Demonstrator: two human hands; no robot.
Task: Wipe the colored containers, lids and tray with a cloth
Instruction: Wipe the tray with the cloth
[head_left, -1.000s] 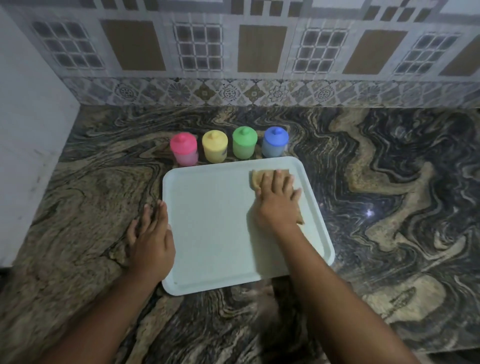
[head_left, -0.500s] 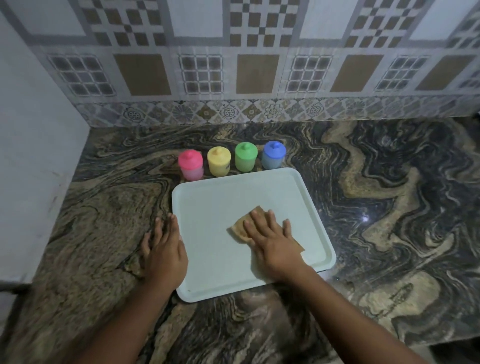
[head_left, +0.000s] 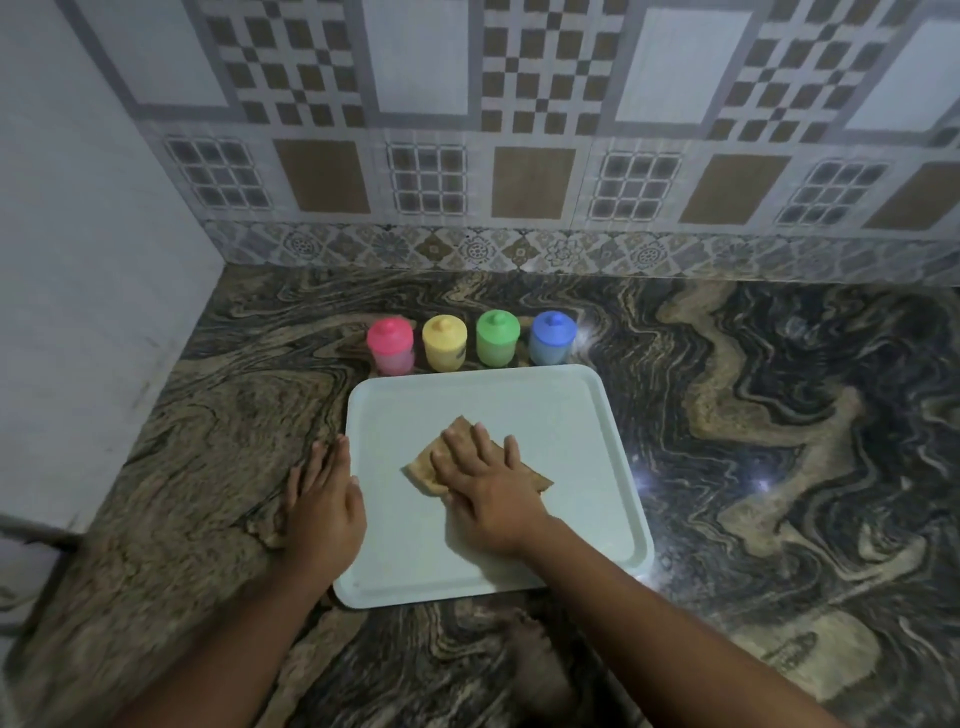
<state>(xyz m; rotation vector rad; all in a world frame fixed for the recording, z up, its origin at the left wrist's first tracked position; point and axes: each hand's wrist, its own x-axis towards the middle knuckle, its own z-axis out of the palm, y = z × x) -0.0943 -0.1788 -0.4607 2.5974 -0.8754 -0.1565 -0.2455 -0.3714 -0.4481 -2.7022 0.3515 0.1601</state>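
Swirly brown-black marble countertop (head_left: 779, 467) in front of me, glare spots at 3 o'clock. Tiled backsplash (head_left: 519, 130) at 12 o'clock: checker and grid tiles, with a floral border strip (head_left: 519, 252) along its base at the counter. Plain white side wall (head_left: 78, 260) at 9 o'clock.

Four lidded containers: one pink container (head_left: 390, 345), one yellow container (head_left: 444, 344), one green container (head_left: 497, 339), one blue container (head_left: 552, 339). One pale tray (head_left: 571, 415). One tan cloth (head_left: 423, 467). Two hands: left hand (head_left: 324, 501), right hand (head_left: 493, 493).
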